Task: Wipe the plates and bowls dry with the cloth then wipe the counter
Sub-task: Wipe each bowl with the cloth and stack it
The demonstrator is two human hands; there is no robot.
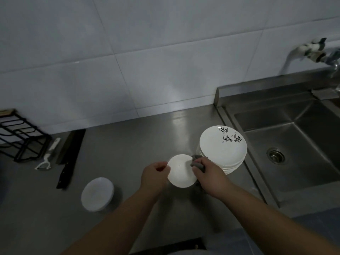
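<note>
A small white bowl (181,171) is held above the steel counter (128,144). My left hand (153,176) grips its left rim. My right hand (209,176) holds a grey cloth (197,161) bunched against the bowl's right rim. Just behind it a stack of white plates (223,150) stands on the counter, the top one bearing dark brush marks. Another white dish (97,194) lies upside down on the counter to the front left.
A steel sink (294,144) with a drain lies to the right, a tap (316,54) on the wall above it. At the left are a black wire rack (20,137), a white peeler (47,155) and a black knife (68,159).
</note>
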